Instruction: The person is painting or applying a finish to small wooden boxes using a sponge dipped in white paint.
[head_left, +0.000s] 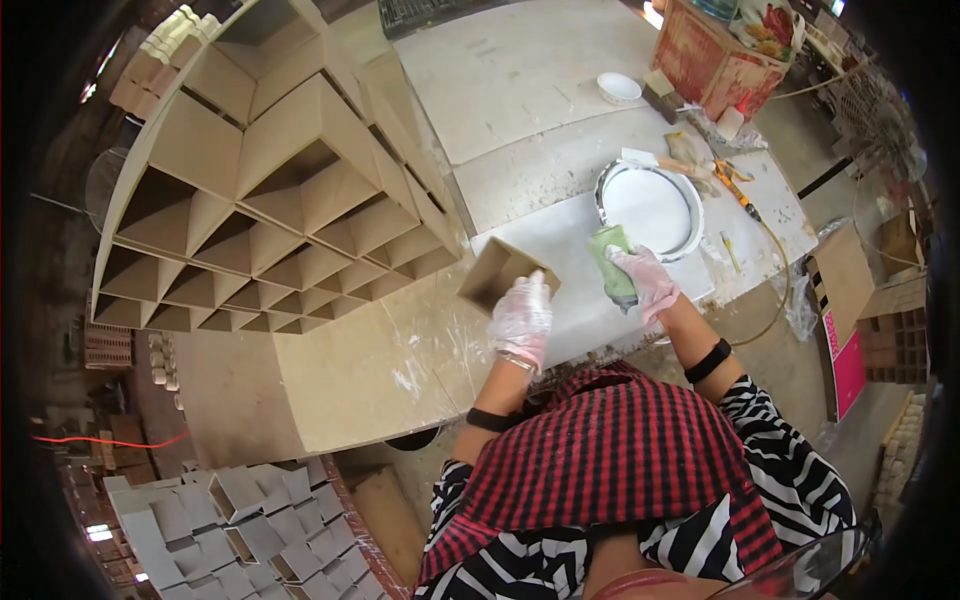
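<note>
The left hand's (522, 316) fingers grasp an open brown box (488, 275) on the table (350, 390); the right hand's (648, 280) clutch a green cloth (614, 270) by a basin (698, 222) of white liquid. Wiping or coating seems underway; next calls for steadying the box.

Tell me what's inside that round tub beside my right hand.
A smooth white substance, perhaps paint or glue, shows inside the round tub. It covers the tub's bottom, so its depth and anything lying underneath can't be seen.
</note>
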